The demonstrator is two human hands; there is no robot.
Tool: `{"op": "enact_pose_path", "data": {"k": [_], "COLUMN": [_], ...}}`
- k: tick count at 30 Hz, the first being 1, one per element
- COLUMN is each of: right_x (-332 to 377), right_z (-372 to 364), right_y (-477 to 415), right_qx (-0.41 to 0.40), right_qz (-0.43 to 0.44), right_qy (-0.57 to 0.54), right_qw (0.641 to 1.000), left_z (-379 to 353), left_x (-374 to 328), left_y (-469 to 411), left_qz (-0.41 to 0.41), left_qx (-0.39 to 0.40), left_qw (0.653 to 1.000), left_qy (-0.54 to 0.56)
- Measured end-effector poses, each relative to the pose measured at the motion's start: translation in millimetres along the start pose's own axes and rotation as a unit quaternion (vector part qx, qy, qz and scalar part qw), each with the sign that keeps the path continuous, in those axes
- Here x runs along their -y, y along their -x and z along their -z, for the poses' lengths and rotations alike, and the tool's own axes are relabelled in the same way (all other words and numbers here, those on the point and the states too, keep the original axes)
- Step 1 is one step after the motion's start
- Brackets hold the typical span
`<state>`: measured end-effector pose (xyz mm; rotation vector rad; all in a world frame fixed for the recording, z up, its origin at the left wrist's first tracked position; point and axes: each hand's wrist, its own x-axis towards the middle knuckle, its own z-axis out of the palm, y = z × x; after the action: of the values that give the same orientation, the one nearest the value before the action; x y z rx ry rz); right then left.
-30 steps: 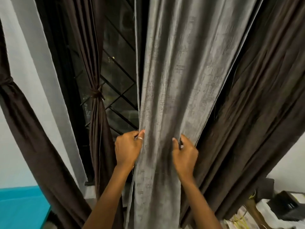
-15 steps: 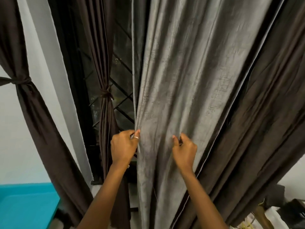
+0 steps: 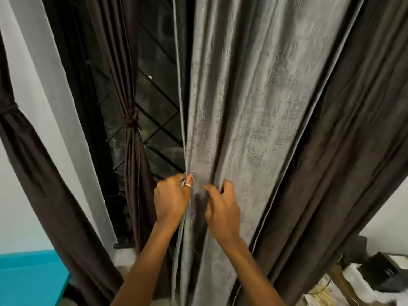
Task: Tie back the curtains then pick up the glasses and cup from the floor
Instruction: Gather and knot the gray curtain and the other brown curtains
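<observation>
Fingers (image 3: pixel 189 181) of the left hand (image 3: pixel 171 200) and right hand (image 3: pixel 223 209) are closed on the grey curtain (image 3: pixel 254 107), bunched between them.

Through the gap I can see a dark window (image 3: pixel 154 89) with a black diagonal metal grille (image 3: pixel 161 127) across the glass. A pale wall (image 3: pixel 26 89) runs down the left side, and a turquoise surface (image 3: pixel 31 279) fills the lower left corner. At the lower right sits a black boxy object (image 3: pixel 386 272) among white clutter and some yellow cord (image 3: pixel 320 292).
</observation>
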<state>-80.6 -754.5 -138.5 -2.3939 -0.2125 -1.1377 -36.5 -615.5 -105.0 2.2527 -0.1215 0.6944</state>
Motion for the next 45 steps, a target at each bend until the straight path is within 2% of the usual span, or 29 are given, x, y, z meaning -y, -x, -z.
{"op": "enact_pose_path", "data": {"k": [3, 9, 11, 15, 20, 25, 30, 33, 35, 38, 40, 42, 45], "right_x": [15.3, 24.2, 26.0, 27.3, 28.1, 25.2, 22.2, 18.9, 5.9, -29.2, -52.2, -71.2, -89.0], "right_z": [-1.2, -17.7, -20.1, -23.5, -27.9, -26.4, -21.4, -7.4, 1.1, 15.0, 30.4, 45.2, 58.4], "right_y": [-7.7, -10.6, -11.4, -14.8, -11.9, -7.4, -7.5, -12.3, -15.5, -24.7, -35.2, -49.1, -67.7], "right_qx": [0.015, 0.014, 0.008, -0.033, -0.057, -0.011, 0.038, 0.071, 0.05, -0.069, -0.114, -0.106, -0.042], "right_qz": [-0.007, -0.162, -0.177, -0.117, -0.109, -0.14, -0.143, -0.117, -0.15, -0.253, -0.29, -0.319, -0.337], "right_qy": [-0.057, -0.19, -0.211, -0.179, -0.166, -0.225, -0.248, -0.263, -0.248, -0.169, -0.137, -0.129, -0.136], "right_qw": [0.998, 0.968, 0.961, 0.976, 0.978, 0.964, 0.957, 0.955, 0.956, 0.95, 0.94, 0.933, 0.931], "left_z": [-2.5, -1.0, 2.7, 8.8, 12.1, 15.5, 6.6, 5.9, 6.9, 9.2, 10.8, 12.4, 15.6], "left_x": [-0.6, 2.2, 2.0, 3.2, -2.5, -14.9, -25.5, -28.2, -27.3, -23.6, -20.9, -18.4, -15.7], "left_y": [2.3, 4.0, 5.2, 5.6, 4.8, 5.8, -0.8, -1.6, -1.1, 0.1, -0.4, -2.0, -3.9], "left_qz": [-0.027, -0.056, -0.059, -0.044, -0.036, -0.001, 0.044, 0.058, 0.055, 0.043, 0.039, 0.039, 0.038], "left_qx": [0.001, 0.011, 0.016, 0.04, 0.054, 0.091, 0.069, 0.055, 0.052, 0.048, 0.047, 0.047, 0.049], "left_qw": [1.0, 0.997, 0.995, 0.993, 0.993, 0.989, 0.997, 0.997, 0.997, 0.998, 0.998, 0.998, 0.998], "left_qy": [0.015, 0.059, 0.081, 0.105, 0.096, 0.119, 0.002, -0.001, -0.003, -0.002, -0.004, -0.007, -0.005]}}
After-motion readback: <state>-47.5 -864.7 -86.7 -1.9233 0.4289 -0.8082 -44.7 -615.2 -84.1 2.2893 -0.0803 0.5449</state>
